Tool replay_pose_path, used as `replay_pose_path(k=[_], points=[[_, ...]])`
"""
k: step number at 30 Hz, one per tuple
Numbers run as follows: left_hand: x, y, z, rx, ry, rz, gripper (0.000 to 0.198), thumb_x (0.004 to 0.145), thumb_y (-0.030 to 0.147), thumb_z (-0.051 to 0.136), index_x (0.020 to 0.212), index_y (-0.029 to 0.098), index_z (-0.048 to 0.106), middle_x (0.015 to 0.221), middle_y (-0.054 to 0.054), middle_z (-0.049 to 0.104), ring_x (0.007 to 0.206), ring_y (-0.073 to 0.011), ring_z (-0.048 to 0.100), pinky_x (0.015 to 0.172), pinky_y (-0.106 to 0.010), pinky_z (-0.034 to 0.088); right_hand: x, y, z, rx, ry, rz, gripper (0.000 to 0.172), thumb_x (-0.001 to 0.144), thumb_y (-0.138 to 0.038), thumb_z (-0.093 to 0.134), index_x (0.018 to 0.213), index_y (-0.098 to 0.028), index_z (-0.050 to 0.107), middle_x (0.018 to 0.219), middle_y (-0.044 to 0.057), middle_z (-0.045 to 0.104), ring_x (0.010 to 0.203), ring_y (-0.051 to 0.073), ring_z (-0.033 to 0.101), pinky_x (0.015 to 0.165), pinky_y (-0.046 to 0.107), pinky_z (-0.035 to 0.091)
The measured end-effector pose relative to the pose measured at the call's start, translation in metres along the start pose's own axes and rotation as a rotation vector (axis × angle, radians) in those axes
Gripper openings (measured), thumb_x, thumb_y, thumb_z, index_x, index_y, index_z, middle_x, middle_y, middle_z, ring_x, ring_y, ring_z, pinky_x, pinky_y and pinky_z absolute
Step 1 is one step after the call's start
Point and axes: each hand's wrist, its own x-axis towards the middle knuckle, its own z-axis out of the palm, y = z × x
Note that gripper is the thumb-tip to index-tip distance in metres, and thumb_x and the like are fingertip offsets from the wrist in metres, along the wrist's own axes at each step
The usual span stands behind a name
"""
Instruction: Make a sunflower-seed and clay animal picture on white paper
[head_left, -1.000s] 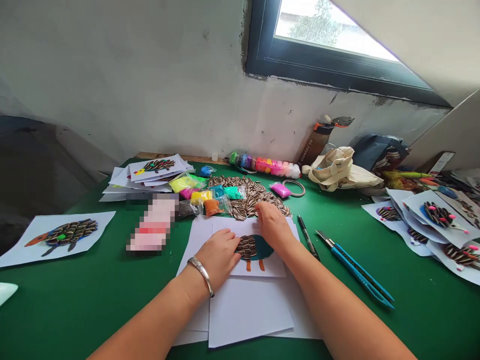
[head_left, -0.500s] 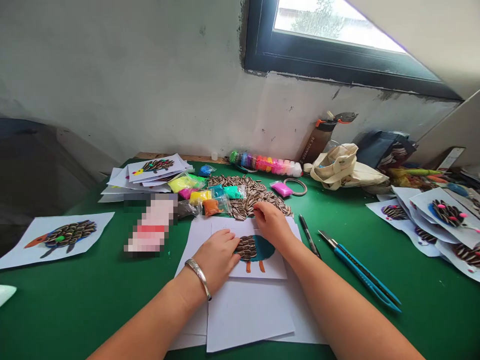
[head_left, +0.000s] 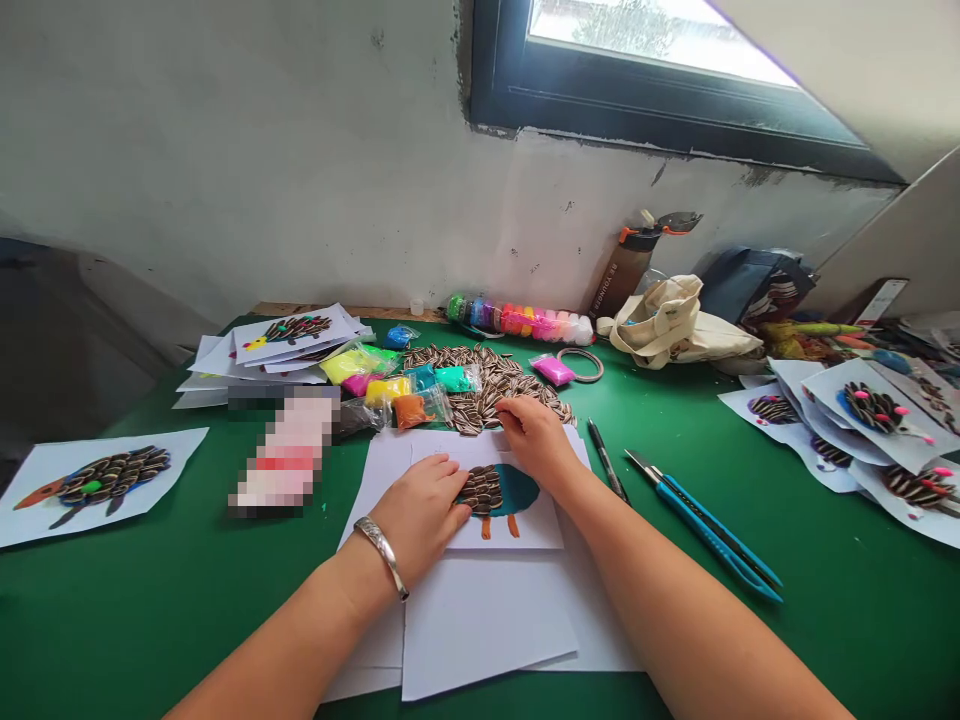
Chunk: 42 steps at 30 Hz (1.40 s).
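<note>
My left hand [head_left: 424, 500], with a silver bangle on its wrist, lies on the left part of a white paper picture [head_left: 536, 530]; its fingers are extended, the thumb near the glued seeds. Striped sunflower seeds [head_left: 481, 490] sit in rows on the left of the picture's dark teal clay body [head_left: 519, 490], which has two orange legs [head_left: 514, 526] below. My right hand [head_left: 538, 440] is at the near edge of a loose sunflower seed pile [head_left: 480, 372], its fingers curled together. Whatever is between those fingertips is hidden.
Coloured clay packets [head_left: 412, 408] lie by the pile. Right of the papers are a pen [head_left: 606, 460] and a blue craft knife [head_left: 709, 535] with its blade out. Seed pictures lie at left [head_left: 112, 480] and right [head_left: 877, 410]. A bottle [head_left: 626, 270] and cloth bag [head_left: 667, 325] stand behind.
The view has shifted slightly, so everything sits a little further left. Both hands hold nearly the same places, the left on the picture and the right at the seed pile.
</note>
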Motion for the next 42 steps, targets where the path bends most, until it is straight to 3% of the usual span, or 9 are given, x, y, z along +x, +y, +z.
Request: replay_pose_path(k=[4, 9, 14, 19, 29, 42], points=[[0.001, -0.001, 0.0, 0.001, 0.001, -0.001, 0.022, 0.083, 0.014, 0.057, 0.103, 0.013, 0.065, 0.106, -0.01, 0.067, 0.11, -0.0264, 0.056, 0.101, -0.039, 0.042, -0.014, -0.012, -0.014, 0.019, -0.007, 0.012, 0.022, 0.086, -0.014, 0.046, 0.091, -0.019, 0.067, 0.087, 0.004, 0.069, 0.081, 0.016, 0.061, 0.074, 0.025, 0.045], [0.001, -0.002, 0.002, -0.001, 0.013, -0.007, 0.017, 0.083, 0.016, 0.057, 0.097, 0.014, 0.066, 0.104, -0.009, 0.067, 0.107, -0.0254, 0.057, 0.1, -0.038, 0.043, -0.059, -0.032, -0.036, 0.161, -0.104, 0.071, 0.018, 0.088, -0.018, 0.048, 0.089, -0.022, 0.066, 0.082, 0.001, 0.068, 0.07, 0.014, 0.061, 0.066, 0.024, 0.045], [0.001, -0.003, 0.004, 0.015, 0.038, 0.041, 0.012, 0.084, 0.016, 0.057, 0.092, 0.015, 0.065, 0.099, -0.008, 0.068, 0.101, -0.0236, 0.058, 0.096, -0.036, 0.044, -0.091, -0.04, -0.037, 0.16, -0.179, 0.048, 0.017, 0.09, -0.016, 0.047, 0.093, -0.021, 0.063, 0.082, 0.002, 0.067, 0.073, 0.015, 0.059, 0.067, 0.026, 0.045], [-0.001, -0.004, 0.006, 0.033, 0.055, 0.061, 0.011, 0.084, 0.017, 0.057, 0.091, 0.016, 0.065, 0.098, -0.007, 0.068, 0.099, -0.0232, 0.058, 0.097, -0.036, 0.044, -0.093, -0.04, -0.03, 0.101, -0.243, -0.057, 0.018, 0.091, -0.013, 0.046, 0.094, -0.02, 0.062, 0.086, 0.003, 0.064, 0.079, 0.017, 0.058, 0.069, 0.027, 0.044], [0.0, -0.004, 0.007, 0.011, 0.07, 0.055, 0.011, 0.084, 0.018, 0.058, 0.092, 0.015, 0.065, 0.099, -0.008, 0.068, 0.1, -0.0243, 0.059, 0.094, -0.037, 0.047, -0.095, -0.035, -0.028, 0.142, -0.299, -0.054, 0.022, 0.091, -0.01, 0.045, 0.093, -0.023, 0.063, 0.087, 0.002, 0.062, 0.081, 0.016, 0.057, 0.072, 0.027, 0.042], [-0.001, -0.003, 0.007, 0.01, 0.063, 0.041, 0.013, 0.083, 0.017, 0.058, 0.094, 0.014, 0.065, 0.101, -0.009, 0.068, 0.102, -0.0248, 0.058, 0.096, -0.037, 0.046, -0.097, -0.038, -0.021, 0.058, -0.202, -0.143, 0.02, 0.089, -0.01, 0.046, 0.084, -0.02, 0.062, 0.079, 0.002, 0.06, 0.071, 0.016, 0.053, 0.063, 0.026, 0.037]])
